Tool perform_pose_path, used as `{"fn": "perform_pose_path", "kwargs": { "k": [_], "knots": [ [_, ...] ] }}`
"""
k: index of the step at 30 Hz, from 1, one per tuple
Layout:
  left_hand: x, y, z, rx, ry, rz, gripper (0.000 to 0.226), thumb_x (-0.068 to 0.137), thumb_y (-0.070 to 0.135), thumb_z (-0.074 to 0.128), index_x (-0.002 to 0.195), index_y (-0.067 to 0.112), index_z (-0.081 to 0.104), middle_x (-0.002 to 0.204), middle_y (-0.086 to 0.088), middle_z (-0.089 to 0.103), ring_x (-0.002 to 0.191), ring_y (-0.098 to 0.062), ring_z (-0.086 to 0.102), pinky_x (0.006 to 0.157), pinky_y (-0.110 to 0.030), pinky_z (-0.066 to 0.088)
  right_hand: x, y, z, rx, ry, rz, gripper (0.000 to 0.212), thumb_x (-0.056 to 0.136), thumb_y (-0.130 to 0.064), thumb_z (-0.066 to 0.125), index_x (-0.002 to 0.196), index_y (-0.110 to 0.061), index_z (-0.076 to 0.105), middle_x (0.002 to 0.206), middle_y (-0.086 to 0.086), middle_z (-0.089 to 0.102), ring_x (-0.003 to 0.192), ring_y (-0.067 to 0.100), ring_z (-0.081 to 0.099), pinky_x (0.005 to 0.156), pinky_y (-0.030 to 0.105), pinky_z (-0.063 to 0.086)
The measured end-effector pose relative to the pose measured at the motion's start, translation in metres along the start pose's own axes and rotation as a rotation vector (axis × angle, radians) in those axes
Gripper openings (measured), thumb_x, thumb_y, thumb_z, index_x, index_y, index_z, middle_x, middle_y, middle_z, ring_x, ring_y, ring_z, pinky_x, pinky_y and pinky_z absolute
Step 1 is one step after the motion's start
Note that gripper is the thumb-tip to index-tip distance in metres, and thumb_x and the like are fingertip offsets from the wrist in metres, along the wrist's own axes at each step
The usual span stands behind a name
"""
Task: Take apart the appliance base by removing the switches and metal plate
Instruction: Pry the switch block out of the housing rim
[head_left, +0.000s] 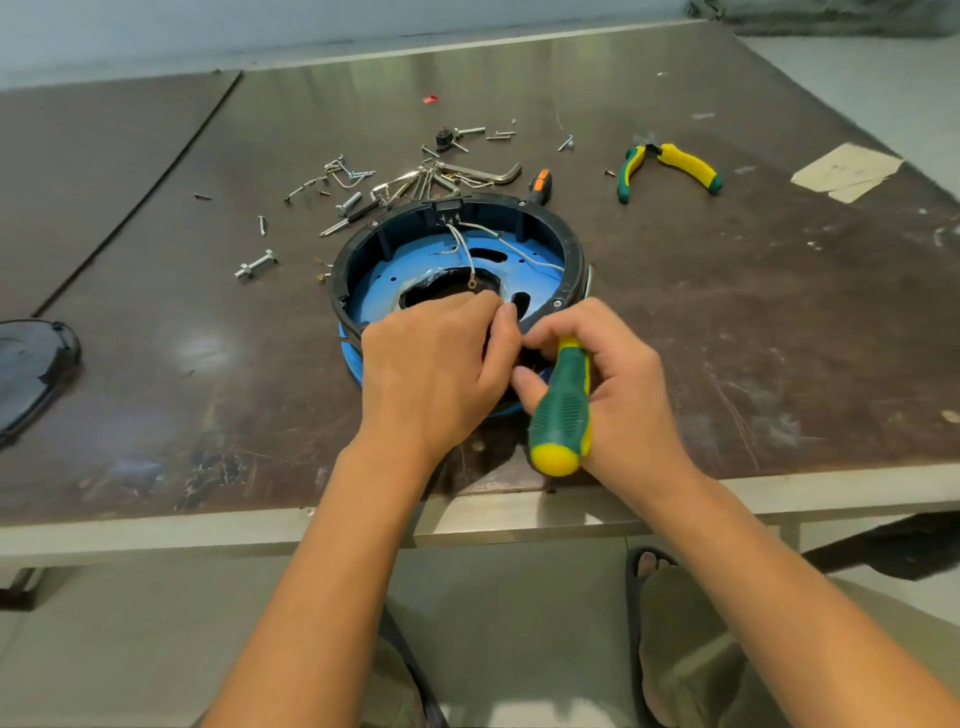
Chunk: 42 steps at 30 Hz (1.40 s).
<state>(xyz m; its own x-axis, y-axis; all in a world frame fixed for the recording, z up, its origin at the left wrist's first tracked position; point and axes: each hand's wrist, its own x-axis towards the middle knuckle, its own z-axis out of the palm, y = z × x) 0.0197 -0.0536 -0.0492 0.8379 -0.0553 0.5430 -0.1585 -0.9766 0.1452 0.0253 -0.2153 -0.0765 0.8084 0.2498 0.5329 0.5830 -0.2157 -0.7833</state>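
Observation:
The round appliance base (569, 249), a black ring over a blue shell, lies open side up near the table's front edge. Inside it is a blue metal plate (395, 260) with a dark middle hole and loose white wires (462, 244). A black switch (448, 207) sits in the far rim. My left hand (431, 369) pinches a small black part at the near rim; the part is mostly hidden. My right hand (613, 379) grips a green and yellow screwdriver (563, 410), its shaft hidden behind the fingers at the same spot.
Several loose screws and bolts (254, 265), hex keys (478, 174) and an orange-handled tool (540, 187) lie just behind the base. Green and yellow pliers (670, 166) rest at the right. A black cover (31, 369) sits at the left edge. Paper scrap (847, 169) far right.

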Motion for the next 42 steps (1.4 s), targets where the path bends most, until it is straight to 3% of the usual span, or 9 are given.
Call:
{"fn": "perform_pose_path", "kwargs": {
  "k": [3, 6, 11, 16, 27, 31, 36, 40, 42],
  "knots": [
    [0.002, 0.000, -0.001, 0.007, -0.032, -0.026, 0.046, 0.102, 0.042, 0.027, 0.076, 0.022, 0.059, 0.063, 0.007, 0.053, 0.061, -0.020, 0.056, 0.050, -0.033, 0.029, 0.002, 0.002, 0.005, -0.081, -0.008, -0.010, 0.035, 0.074, -0.001, 0.085, 0.104, -0.007, 0.068, 0.100, 0.004, 0.062, 0.092, 0.012, 0.059, 0.084, 0.025, 0.051],
    [0.004, 0.000, -0.004, -0.061, -0.084, -0.021, 0.048, 0.102, 0.043, 0.023, 0.087, 0.024, 0.064, 0.069, 0.006, 0.060, 0.066, -0.020, 0.059, 0.056, -0.040, 0.042, 0.005, 0.007, 0.005, -0.139, 0.008, -0.034, 0.040, 0.071, -0.004, 0.087, 0.106, -0.009, 0.068, 0.101, 0.000, 0.061, 0.094, 0.001, 0.056, 0.086, 0.014, 0.045],
    [0.003, -0.005, -0.009, -0.278, -0.081, 0.012, 0.030, 0.099, 0.027, 0.042, 0.115, 0.019, 0.066, 0.100, 0.001, 0.071, 0.094, -0.023, 0.064, 0.078, -0.046, 0.049, 0.012, 0.012, 0.010, -0.158, 0.078, -0.048, 0.030, 0.079, -0.001, 0.083, 0.103, -0.010, 0.067, 0.099, -0.002, 0.064, 0.092, 0.001, 0.059, 0.083, 0.011, 0.045],
    [-0.005, 0.000, -0.011, -0.059, -0.097, 0.037, 0.028, 0.099, 0.036, 0.046, 0.115, 0.020, 0.063, 0.106, 0.004, 0.066, 0.100, -0.020, 0.059, 0.096, -0.041, 0.039, 0.018, 0.018, 0.006, -0.142, 0.104, -0.041, 0.026, 0.080, 0.004, 0.078, 0.099, -0.010, 0.068, 0.095, -0.002, 0.066, 0.088, 0.006, 0.062, 0.079, 0.017, 0.049],
    [-0.007, 0.001, -0.004, -0.054, -0.160, -0.037, 0.044, 0.094, 0.043, 0.049, 0.131, 0.020, 0.057, 0.111, 0.003, 0.065, 0.098, -0.023, 0.059, 0.090, -0.042, 0.038, 0.016, 0.020, -0.009, -0.181, 0.052, -0.150, 0.022, 0.078, 0.003, 0.077, 0.098, -0.005, 0.070, 0.087, -0.003, 0.058, 0.077, 0.006, 0.056, 0.072, 0.015, 0.043],
    [-0.006, 0.002, -0.004, -0.014, -0.155, -0.038, 0.047, 0.095, 0.049, 0.046, 0.131, 0.021, 0.058, 0.108, 0.004, 0.066, 0.094, -0.022, 0.058, 0.084, -0.041, 0.038, 0.026, 0.029, -0.031, -0.202, 0.118, -0.038, 0.021, 0.082, 0.000, 0.075, 0.100, -0.010, 0.070, 0.091, -0.003, 0.064, 0.082, 0.002, 0.060, 0.076, 0.014, 0.045],
    [-0.005, 0.004, -0.005, -0.036, -0.153, -0.060, 0.044, 0.097, 0.048, 0.045, 0.130, 0.022, 0.059, 0.105, 0.006, 0.066, 0.092, -0.020, 0.059, 0.085, -0.038, 0.036, 0.037, 0.050, -0.057, -0.318, 0.276, 0.091, 0.020, 0.090, -0.010, 0.075, 0.109, -0.006, 0.073, 0.100, 0.011, 0.069, 0.090, 0.019, 0.066, 0.084, 0.021, 0.049],
    [-0.005, -0.002, -0.009, -0.093, -0.207, -0.029, 0.040, 0.098, 0.046, 0.050, 0.131, 0.025, 0.056, 0.110, 0.008, 0.065, 0.097, -0.016, 0.058, 0.089, -0.037, 0.037, 0.041, 0.044, -0.065, -0.222, 0.411, 0.006, 0.025, 0.099, -0.018, 0.065, 0.118, -0.003, 0.068, 0.105, 0.010, 0.070, 0.096, 0.013, 0.067, 0.087, 0.020, 0.050],
    [-0.005, -0.006, -0.012, -0.118, -0.220, -0.014, 0.042, 0.097, 0.046, 0.048, 0.132, 0.025, 0.057, 0.112, 0.009, 0.065, 0.099, -0.016, 0.058, 0.089, -0.037, 0.037, 0.041, 0.039, -0.066, -0.018, 0.393, -0.036, 0.026, 0.104, -0.020, 0.057, 0.122, -0.002, 0.062, 0.107, 0.013, 0.069, 0.094, 0.021, 0.070, 0.080, 0.026, 0.054]
  ]
}}
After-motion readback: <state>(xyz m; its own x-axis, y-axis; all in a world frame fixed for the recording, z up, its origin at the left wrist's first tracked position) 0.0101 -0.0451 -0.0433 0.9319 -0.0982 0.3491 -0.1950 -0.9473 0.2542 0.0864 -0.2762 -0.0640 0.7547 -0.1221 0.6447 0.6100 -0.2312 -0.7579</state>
